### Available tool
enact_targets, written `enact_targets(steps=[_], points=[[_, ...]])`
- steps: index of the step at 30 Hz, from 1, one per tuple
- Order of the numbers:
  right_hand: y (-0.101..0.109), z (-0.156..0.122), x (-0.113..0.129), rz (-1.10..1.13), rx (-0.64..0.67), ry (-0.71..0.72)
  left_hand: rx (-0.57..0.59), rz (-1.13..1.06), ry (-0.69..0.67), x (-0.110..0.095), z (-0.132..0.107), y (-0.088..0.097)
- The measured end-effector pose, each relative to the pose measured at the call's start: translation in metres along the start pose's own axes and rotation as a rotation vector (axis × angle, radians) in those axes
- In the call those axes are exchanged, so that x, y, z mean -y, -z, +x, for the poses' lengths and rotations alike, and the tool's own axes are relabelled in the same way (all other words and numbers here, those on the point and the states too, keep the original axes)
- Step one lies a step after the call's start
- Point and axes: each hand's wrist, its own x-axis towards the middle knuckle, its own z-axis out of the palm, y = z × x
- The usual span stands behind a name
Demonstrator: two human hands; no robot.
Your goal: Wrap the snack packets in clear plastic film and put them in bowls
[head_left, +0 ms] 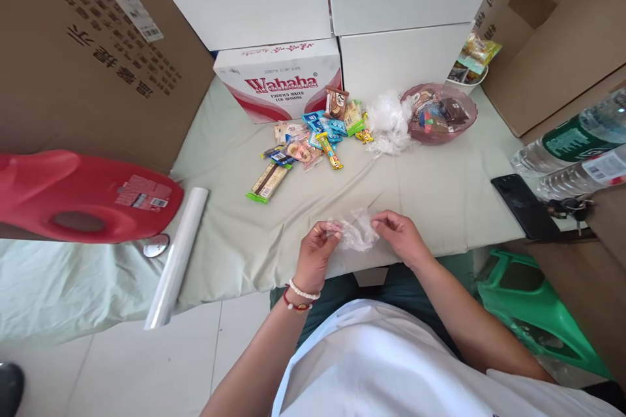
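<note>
A crumpled piece of clear plastic film is stretched between my two hands, just above the front of the cloth-covered table. My left hand pinches its left end between thumb and fingers. Its right end is pinched in my right hand. Farther back, a pile of similar clear plastic lies beside a pink translucent bowl with wrapped snacks inside. To the left of that pile several packaged snacks are scattered, among them a bar with green ends.
A Wahaha carton stands behind the snacks. On the left are a red plastic container and a white roll. Plastic bottles, a black phone and keys are at the right, above a green stool.
</note>
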Motion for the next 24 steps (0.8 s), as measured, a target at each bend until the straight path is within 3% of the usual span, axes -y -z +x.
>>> enact_targets(steps=[5,11,13,15,17,20,24], points=[[0.01,-0.003,0.007,0.433,-0.104,-0.118,0.025,0.113,-0.21,-0.007,-0.008,0.032],[0.014,0.001,0.011,0.57,-0.09,-0.119,0.506,0.872,-0.495,-0.01,-0.028,0.06],[0.012,0.003,0.008,0.539,-0.081,-0.077,0.573,0.936,-0.527,-0.008,-0.034,0.065],[0.009,0.002,0.005,0.396,-0.106,0.025,0.494,0.818,-0.485,-0.006,-0.038,0.066],[0.005,-0.001,0.007,0.112,-0.159,0.178,0.313,0.666,-0.394,-0.005,-0.039,0.06],[-0.005,-0.012,0.021,-0.314,-0.172,0.402,0.12,0.636,-0.326,-0.005,-0.034,0.034],[-0.019,-0.029,0.056,-0.445,0.037,0.535,0.155,0.657,-0.351,-0.005,-0.018,-0.011]])
